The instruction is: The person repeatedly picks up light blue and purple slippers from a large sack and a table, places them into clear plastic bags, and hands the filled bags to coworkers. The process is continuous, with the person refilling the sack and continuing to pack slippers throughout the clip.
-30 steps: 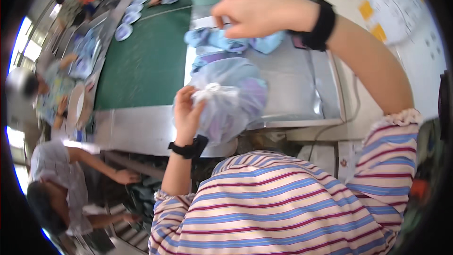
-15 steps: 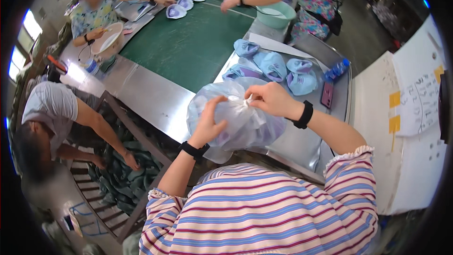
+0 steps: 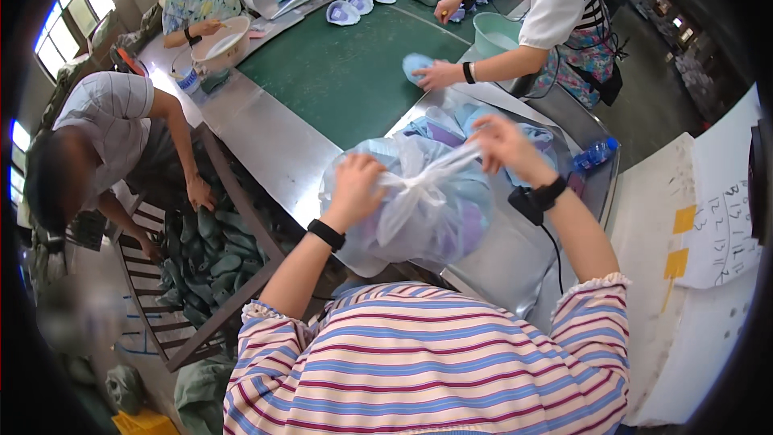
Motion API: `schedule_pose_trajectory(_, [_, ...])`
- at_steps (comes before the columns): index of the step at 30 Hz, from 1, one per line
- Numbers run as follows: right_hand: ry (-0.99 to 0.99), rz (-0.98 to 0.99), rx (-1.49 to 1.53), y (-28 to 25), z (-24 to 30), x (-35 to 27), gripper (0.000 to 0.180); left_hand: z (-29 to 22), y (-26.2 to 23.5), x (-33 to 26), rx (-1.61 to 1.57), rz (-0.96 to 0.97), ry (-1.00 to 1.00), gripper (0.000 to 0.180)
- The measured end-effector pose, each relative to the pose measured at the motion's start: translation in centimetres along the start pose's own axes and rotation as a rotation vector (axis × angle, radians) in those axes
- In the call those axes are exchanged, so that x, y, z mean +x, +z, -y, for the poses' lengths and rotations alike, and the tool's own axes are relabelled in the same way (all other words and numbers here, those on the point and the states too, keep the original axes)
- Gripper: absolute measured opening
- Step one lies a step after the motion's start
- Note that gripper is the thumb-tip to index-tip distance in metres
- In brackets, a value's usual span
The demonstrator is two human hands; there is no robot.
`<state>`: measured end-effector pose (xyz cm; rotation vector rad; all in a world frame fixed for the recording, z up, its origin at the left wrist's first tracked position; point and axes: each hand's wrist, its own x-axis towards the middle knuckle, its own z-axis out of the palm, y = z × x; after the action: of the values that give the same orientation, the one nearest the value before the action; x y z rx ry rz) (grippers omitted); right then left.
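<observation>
A translucent plastic bag (image 3: 386,234), filled with light blue and purple pieces, sits in front of me at the table edge. Its top is gathered in a knot (image 3: 414,184) with white plastic ends stretched out to both sides. My left hand (image 3: 354,189) is closed on the left end, fingers curled. On the other side my right hand (image 3: 509,149) pinches the right end, pulled out taut. Behind the bag lie soft light blue shoe uppers (image 3: 467,118), partly hidden by my right hand and the bag.
Ahead runs a green conveyor belt (image 3: 322,89) with purple-blue uppers (image 3: 360,2). Close on the right, a co-worker's hand (image 3: 439,75) holds a light blue upper. A blue bottle (image 3: 596,155) lies at right. At left, another person reaches into a rack of dark shoe lasts (image 3: 213,254).
My hands have moved apart, drawing the bag's ends out from the knot. The co-worker at right has reached nearer with a light blue upper. The view has shifted.
</observation>
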<state>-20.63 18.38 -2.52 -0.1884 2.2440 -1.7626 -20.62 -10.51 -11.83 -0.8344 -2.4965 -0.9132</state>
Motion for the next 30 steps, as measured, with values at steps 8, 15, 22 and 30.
schedule_pose_trajectory(8, [-0.220,0.289,-0.518,8.3,-3.9,3.3,0.028,2.8,-2.3,4.5,-0.105,-0.053,0.078,0.010])
schedule_pose_trajectory(15, [-0.036,-0.115,-0.597,-5.1,-6.1,5.0,0.033,14.0,-18.1,3.4,0.110,-0.456,-0.541,0.010])
schedule_pose_trajectory(22, [-0.117,0.108,0.110,6.2,-3.0,8.6,0.035,4.3,-2.3,3.7,-0.239,0.303,0.162,0.059])
schedule_pose_trajectory(30, [-0.009,-0.360,0.294,-5.5,-0.4,9.0,0.046,3.2,-0.3,15.3,0.040,0.010,-0.117,0.015])
